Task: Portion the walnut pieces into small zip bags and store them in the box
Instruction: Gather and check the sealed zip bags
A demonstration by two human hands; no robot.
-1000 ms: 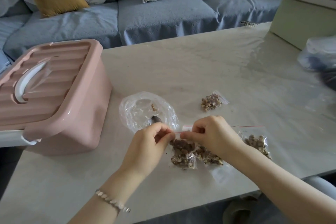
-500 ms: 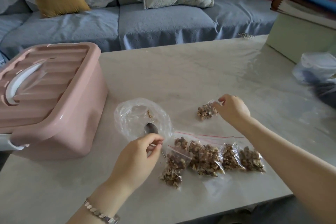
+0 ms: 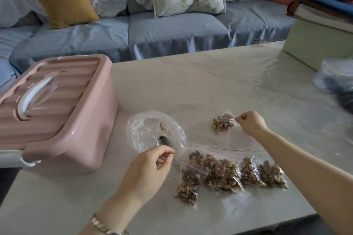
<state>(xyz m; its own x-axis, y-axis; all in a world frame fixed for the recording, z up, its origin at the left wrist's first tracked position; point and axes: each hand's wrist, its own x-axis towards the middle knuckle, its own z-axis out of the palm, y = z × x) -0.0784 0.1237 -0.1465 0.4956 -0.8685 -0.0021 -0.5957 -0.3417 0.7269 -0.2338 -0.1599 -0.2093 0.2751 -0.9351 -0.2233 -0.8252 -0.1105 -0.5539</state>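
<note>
- The right hand (image 3: 251, 123) is reached out ahead, its fingertips pinched on the clear end of a lone zip bag (image 3: 222, 125) that lies flat on the surface (image 3: 210, 86).
- The left hand (image 3: 150, 169) hangs nearer the body, fingers loosely curled. Its tips are right at the handle end of a spoon (image 3: 164, 141), and I cannot tell whether it has hold of it.
- The spoon sits in a big clear bag (image 3: 152, 129) just beyond the left hand, with only a crumb or two left inside.
- Between the two forearms lies a row of filled bags (image 3: 229, 173), touching and partly overlapping.
- The pink box (image 3: 72, 131) stands to the outside of the left hand with its lid (image 3: 47, 89) on.
- To my eye the scooping looks about done, and the step in hand is gathering the filled bags.
- Next, the lone bag wants drawing in to the others, and one hand must be free to lift the lid before anything goes in.
- The lone bag's long axis runs crosswise, walnuts at the end away from the right hand and the mouth towards its fingers.
- The row's bags run near-to-far with their red zip lines at the far end. The one closest to the left hand is skewed on a diagonal.
</note>
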